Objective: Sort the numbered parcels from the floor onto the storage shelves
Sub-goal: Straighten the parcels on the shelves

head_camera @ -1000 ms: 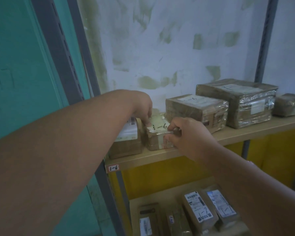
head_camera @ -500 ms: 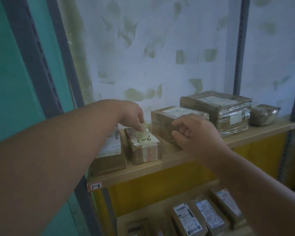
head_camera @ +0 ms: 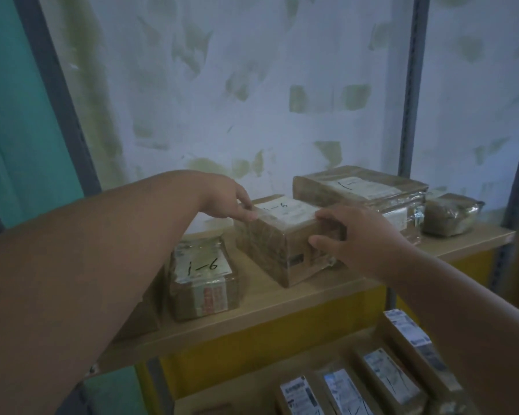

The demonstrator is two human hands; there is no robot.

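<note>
Both hands on middle box (head_camera: 282,235) marked 1-6 — sits on upper shelf (head_camera: 282,307), between small box (head_camera: 203,280) and big box (head_camera: 363,193). Left hand (head_camera: 225,199) fingertips press top-left edge; right hand (head_camera: 357,235) grips right end.

Brown cardboard parcels (head_camera: 282,250) wrapped in glossy clear tape, white paper labels (head_camera: 203,265); matt wooden shelf board (head_camera: 282,307); grey metal uprights (head_camera: 411,85).
</note>
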